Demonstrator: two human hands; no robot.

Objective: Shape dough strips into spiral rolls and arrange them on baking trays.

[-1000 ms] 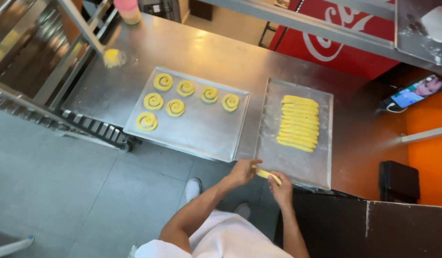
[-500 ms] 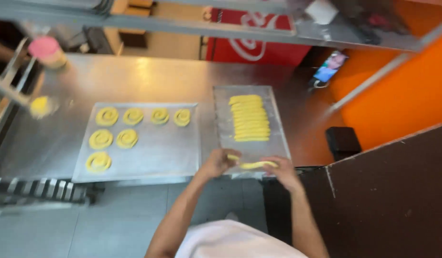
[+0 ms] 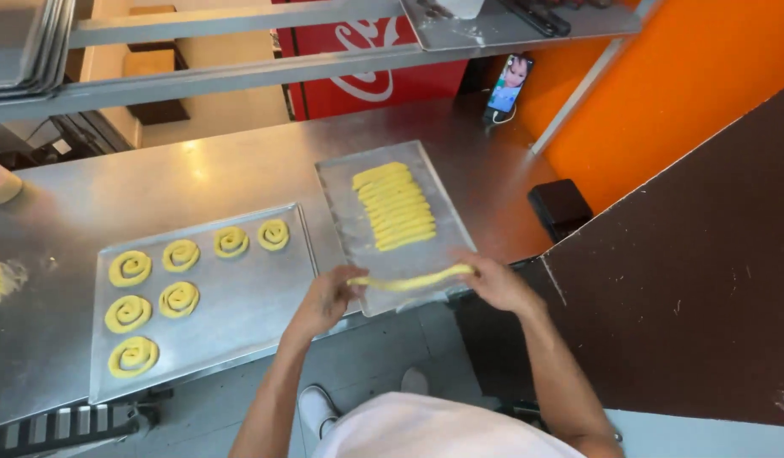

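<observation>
Right now both hands pinch a long yellow dough strip (image 3: pixel 411 281), stretched out over the near edge of the smaller tray (image 3: pixel 345 220): the left hand (image 3: pixel 326 298) closes its fingers on one end, the right hand (image 3: pixel 495 282) on the other. Further back on that tray lies a row of dough sticks (image 3: pixel 395 206) (packed side by side). Beside it, a larger tray (image 3: pixel 248 297) carries seven dough spirals (image 3: pixel 179 298) on the steel counter (image 3: pixel 197 178)
</observation>
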